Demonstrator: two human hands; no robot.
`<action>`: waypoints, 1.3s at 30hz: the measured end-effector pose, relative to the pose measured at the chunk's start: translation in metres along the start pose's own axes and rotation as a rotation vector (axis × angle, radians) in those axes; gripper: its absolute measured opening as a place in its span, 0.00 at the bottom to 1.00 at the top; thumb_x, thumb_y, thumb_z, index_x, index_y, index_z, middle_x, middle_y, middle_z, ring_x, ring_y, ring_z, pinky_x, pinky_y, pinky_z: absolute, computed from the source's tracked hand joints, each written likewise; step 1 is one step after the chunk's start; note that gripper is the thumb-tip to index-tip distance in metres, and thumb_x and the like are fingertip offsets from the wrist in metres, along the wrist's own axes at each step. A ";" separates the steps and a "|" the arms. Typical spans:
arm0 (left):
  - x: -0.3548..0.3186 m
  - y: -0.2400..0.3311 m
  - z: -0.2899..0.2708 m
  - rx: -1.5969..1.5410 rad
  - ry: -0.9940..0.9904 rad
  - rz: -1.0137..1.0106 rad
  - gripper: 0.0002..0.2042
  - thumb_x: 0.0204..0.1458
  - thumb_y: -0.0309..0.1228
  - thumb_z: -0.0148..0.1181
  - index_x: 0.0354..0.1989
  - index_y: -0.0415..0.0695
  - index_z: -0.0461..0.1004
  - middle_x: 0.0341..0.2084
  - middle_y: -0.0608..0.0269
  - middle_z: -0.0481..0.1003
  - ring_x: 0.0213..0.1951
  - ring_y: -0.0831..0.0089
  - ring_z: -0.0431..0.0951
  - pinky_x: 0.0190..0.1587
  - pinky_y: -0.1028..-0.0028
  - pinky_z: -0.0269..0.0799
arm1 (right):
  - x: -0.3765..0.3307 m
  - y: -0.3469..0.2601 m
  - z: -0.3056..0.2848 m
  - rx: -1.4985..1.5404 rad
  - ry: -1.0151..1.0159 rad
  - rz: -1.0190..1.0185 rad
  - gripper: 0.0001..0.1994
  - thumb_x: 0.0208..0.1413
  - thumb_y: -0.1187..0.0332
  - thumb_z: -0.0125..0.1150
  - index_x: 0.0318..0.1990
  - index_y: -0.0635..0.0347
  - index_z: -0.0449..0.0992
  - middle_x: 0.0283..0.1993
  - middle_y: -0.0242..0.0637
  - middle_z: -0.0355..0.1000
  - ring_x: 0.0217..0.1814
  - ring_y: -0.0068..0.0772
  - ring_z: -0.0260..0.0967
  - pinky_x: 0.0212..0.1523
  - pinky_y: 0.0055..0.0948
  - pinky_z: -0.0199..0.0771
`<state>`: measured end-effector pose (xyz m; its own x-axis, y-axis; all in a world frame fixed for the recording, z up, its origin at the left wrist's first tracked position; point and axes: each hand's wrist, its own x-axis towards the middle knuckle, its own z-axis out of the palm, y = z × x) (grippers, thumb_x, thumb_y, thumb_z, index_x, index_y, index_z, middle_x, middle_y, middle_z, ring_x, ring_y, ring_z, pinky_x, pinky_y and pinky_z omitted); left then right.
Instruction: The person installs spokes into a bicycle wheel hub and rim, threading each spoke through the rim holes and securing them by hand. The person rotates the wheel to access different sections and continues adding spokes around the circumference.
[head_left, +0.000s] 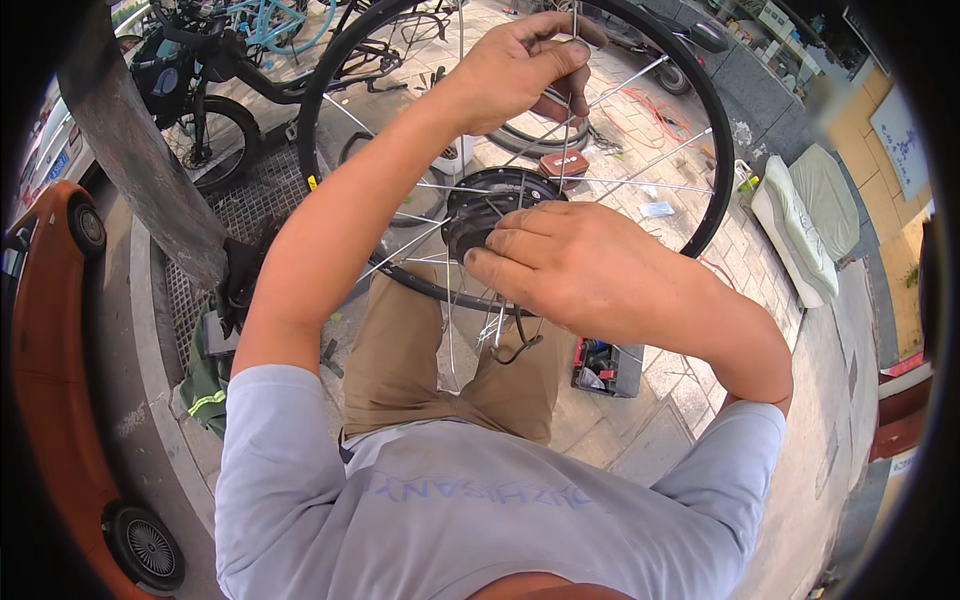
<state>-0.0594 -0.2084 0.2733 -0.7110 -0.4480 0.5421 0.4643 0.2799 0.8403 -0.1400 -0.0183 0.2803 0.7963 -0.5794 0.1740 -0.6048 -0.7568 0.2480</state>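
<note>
A black wheel rim stands in front of me, with thin silver spokes running to a thick black hub. Near the far part of the rim, my left hand pinches an upright spoke between thumb and fingers. My right hand curls over the near face of the hub, its fingers closed against it; the fingertips are partly hidden. Several spokes hang down from the hub, and a short black cable dangles below my right hand.
An open toolbox sits on the paving by my knee. Beyond the wheel lie a red-brown case and another rim. A tree trunk, parked bikes and an orange car are on the left; pale cushions lean at the right.
</note>
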 end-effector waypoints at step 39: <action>-0.023 -0.015 0.012 -0.332 0.078 -0.022 0.16 0.62 0.26 0.63 0.56 0.30 0.74 0.45 0.51 0.80 0.44 0.67 0.81 0.44 0.65 0.86 | -0.074 -0.025 0.002 0.581 0.683 0.752 0.14 0.72 0.71 0.52 0.58 0.70 0.75 0.51 0.47 0.81 0.54 0.36 0.80 0.56 0.30 0.77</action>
<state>-0.0568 -0.1920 0.2480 -0.6865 -0.5180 0.5103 0.6048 -0.0171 0.7962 -0.1834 0.0431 0.2593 -0.0301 -0.7908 0.6113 -0.7005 -0.4196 -0.5773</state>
